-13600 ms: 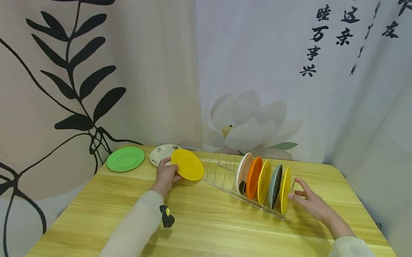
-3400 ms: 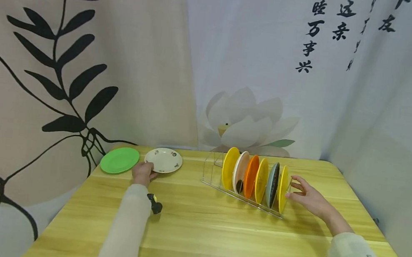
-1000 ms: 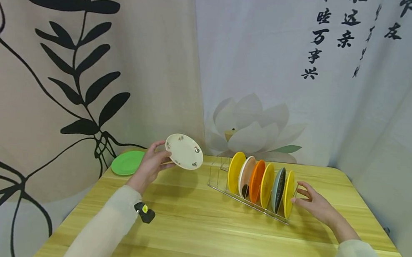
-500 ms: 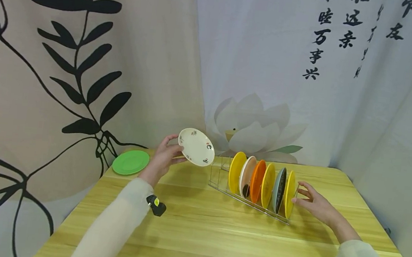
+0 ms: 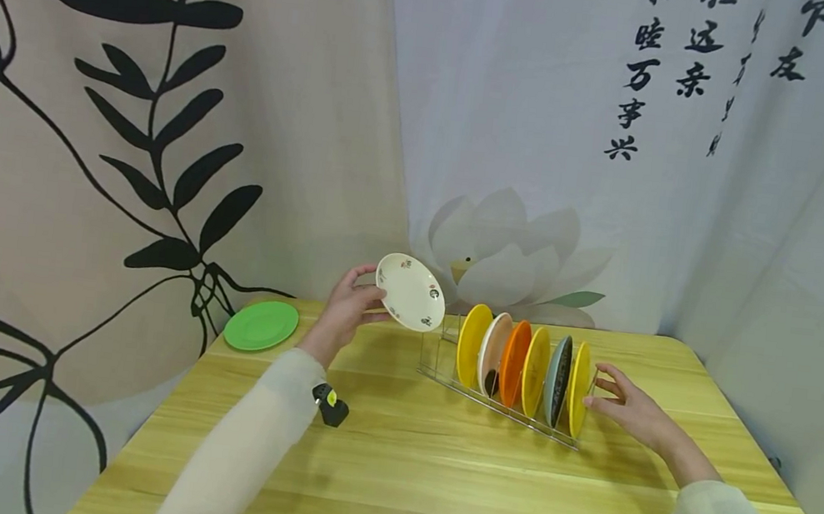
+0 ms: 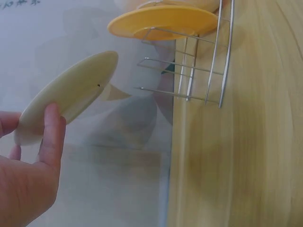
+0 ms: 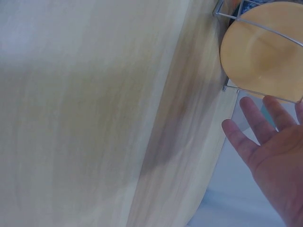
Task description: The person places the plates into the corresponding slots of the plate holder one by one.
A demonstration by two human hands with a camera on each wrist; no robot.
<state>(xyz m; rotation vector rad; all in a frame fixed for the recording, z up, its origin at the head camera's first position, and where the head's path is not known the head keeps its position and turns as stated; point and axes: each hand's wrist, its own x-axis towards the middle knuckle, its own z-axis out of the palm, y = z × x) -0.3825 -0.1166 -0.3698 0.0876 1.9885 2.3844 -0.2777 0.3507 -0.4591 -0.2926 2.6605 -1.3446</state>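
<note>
In the head view my left hand [image 5: 349,309] pinches the left rim of a small white plate [image 5: 412,292] with a printed pattern. The plate is raised and tilted, just left of a wire dish rack [image 5: 438,369]; the left wrist view shows thumb and fingers on either side of its rim. My right hand [image 5: 623,405] holds the rack's right end between thumb and index finger, beside the outermost yellow plate [image 5: 579,389]; its other fingers are spread in the right wrist view. Several plates stand upright in the rack, the leftmost a yellow plate [image 5: 473,343].
A green plate [image 5: 261,326] lies flat at the table's back left corner. The rack's leftmost wire slots [image 6: 180,71] hold no plate. A printed curtain [image 5: 302,153] hangs directly behind the wooden table [image 5: 389,472].
Earlier, my left hand set a yellow plate into the rack and took the white plate from the table. It has since carried it up and right toward the rack. The right hand stays.
</note>
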